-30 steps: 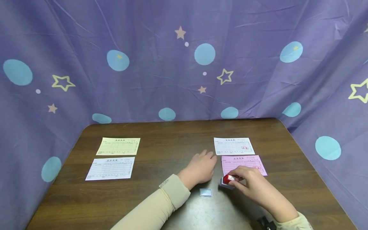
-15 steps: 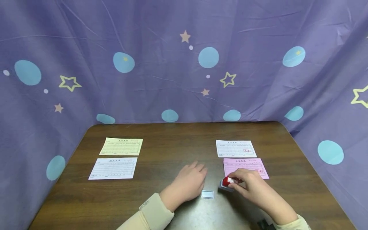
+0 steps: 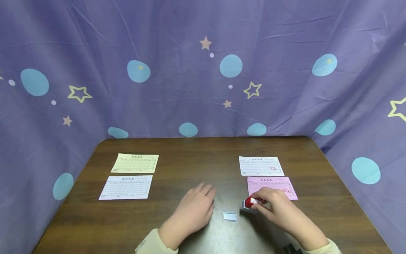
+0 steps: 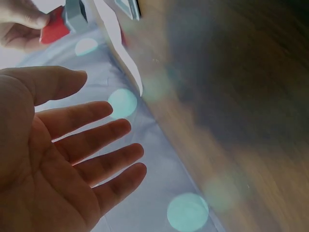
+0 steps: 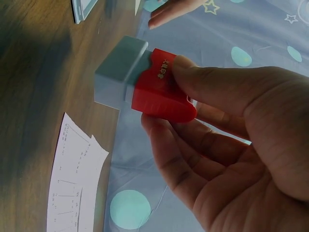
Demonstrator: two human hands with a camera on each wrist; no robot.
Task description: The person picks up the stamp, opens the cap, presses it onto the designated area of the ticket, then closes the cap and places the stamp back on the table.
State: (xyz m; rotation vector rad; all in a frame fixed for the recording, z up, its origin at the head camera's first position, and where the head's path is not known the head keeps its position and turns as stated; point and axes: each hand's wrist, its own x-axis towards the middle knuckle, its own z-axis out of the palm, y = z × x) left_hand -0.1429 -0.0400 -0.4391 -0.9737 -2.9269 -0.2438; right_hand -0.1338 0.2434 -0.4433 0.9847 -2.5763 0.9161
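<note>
My right hand (image 3: 280,208) pinches a red-handled stamp (image 5: 161,84) between thumb and fingers, its grey block-shaped end pointing away from the hand. In the head view that stamp is close over the table, just below the pink form (image 3: 269,185), which bears a red stamped box. My left hand (image 3: 191,211) holds nothing. Its fingers are nearly straight and slightly spread in the left wrist view, palm showing. Between both hands lies a small flat rectangular piece (image 3: 229,216) with a dark border and pale middle.
Behind the pink form lies a white form (image 3: 260,165) with a red stamped mark. At the left of the brown table (image 3: 196,151) are a yellow form (image 3: 135,163) and another white form (image 3: 127,187). A purple patterned curtain (image 3: 165,102) encloses the table's back and sides.
My left hand has drawn back toward the lower left, away from the forms on the right. The right hand keeps its grip on the stamp in nearly the same place. The head view has shifted slightly.
</note>
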